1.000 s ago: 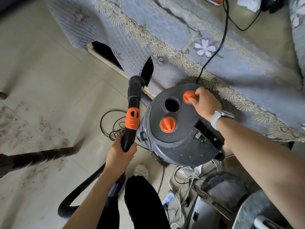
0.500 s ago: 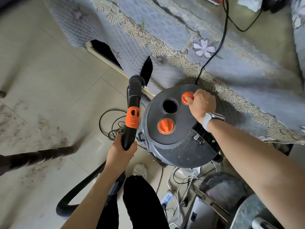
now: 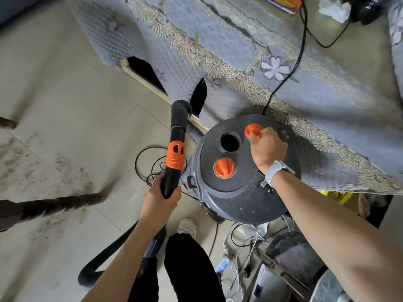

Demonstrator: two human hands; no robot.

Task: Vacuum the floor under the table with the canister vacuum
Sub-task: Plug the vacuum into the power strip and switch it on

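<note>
Floor [image 3: 65,101]: pale beige tiles with thin grout lines; dark, dusty smudges [image 3: 43,171] over the left tiles.

On the floor:
- Canister vacuum [image 3: 244,171], grey drum, upright, just beside the draped table edge.
- Thin black cord [image 3: 148,162], coiled in loose loops left of the drum.
- Black hose [image 3: 104,256], curving along the tiles at lower left.
- White power strip [image 3: 222,263] amid tangled white and black cables [image 3: 244,243], below the drum.
- Yellow item [image 3: 340,196] under the cloth hem at right, possibly a bag; too hidden to tell.

Table [image 3: 359,51]: covered by a quilted blue-grey cloth [image 3: 218,35] with lace trim and flower embroidery. On it: black cable [image 3: 301,44], crumpled white tissue [image 3: 333,8].
</note>
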